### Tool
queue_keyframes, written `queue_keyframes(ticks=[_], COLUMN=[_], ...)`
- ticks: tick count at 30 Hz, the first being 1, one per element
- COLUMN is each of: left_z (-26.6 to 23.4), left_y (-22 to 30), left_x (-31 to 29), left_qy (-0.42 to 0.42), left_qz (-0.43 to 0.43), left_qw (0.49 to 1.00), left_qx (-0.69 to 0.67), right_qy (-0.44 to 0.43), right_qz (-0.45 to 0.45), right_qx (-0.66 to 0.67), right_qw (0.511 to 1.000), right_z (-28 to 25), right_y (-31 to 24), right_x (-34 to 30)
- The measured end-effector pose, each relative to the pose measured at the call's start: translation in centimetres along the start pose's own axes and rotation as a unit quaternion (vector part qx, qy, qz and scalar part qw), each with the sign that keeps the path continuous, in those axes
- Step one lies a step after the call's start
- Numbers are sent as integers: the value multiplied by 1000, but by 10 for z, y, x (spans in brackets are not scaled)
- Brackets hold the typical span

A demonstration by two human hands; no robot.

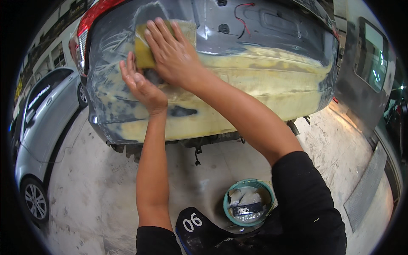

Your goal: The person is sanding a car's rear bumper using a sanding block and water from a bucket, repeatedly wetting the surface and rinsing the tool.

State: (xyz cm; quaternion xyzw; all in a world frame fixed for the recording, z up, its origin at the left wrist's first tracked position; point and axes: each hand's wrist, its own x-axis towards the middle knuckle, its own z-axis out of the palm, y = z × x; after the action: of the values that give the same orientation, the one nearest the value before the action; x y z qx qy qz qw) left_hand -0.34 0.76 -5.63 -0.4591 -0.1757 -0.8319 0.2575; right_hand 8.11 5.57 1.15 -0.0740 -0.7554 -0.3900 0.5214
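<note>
My right hand [173, 53] lies flat with its fingers stretched out over a yellow-brown sheet [144, 50], which looks like sandpaper, against a car's rear panel [259, 80]. Its thumb is hidden. Just below and left, my left hand [145, 87] is raised with slightly curved, open fingers and nothing visible in it. Whether its fingers touch the panel I cannot tell. Yellowish filler covers much of the grey panel, with dark patches low on the left. Around the sheet the surface looks wet, with whitish smears.
A green bucket [248, 203] with cloudy liquid and a dark object stands on the floor by my legs. On the left is a parked silver car [53, 110]; a detached grey door [361, 72] stands at right. A red wire [243, 19] hangs from the panel.
</note>
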Motion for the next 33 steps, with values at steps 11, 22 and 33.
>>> queue_keyframes(ticks=[11, 22, 33], left_z=[12, 1, 3], left_y=[7, 5, 7], left_x=[-8, -4, -7], left_qy=[-15, -3, 77], left_qz=[-2, -2, -8], left_qw=[1000, 1000, 997], left_qx=[8, -25, -8], right_qy=[44, 20, 18], right_qz=[40, 31, -80], right_qx=[117, 65, 1], right_qw=[991, 997, 997], right_z=[-8, -4, 0], right_y=[22, 11, 1], right_x=[-9, 1, 33])
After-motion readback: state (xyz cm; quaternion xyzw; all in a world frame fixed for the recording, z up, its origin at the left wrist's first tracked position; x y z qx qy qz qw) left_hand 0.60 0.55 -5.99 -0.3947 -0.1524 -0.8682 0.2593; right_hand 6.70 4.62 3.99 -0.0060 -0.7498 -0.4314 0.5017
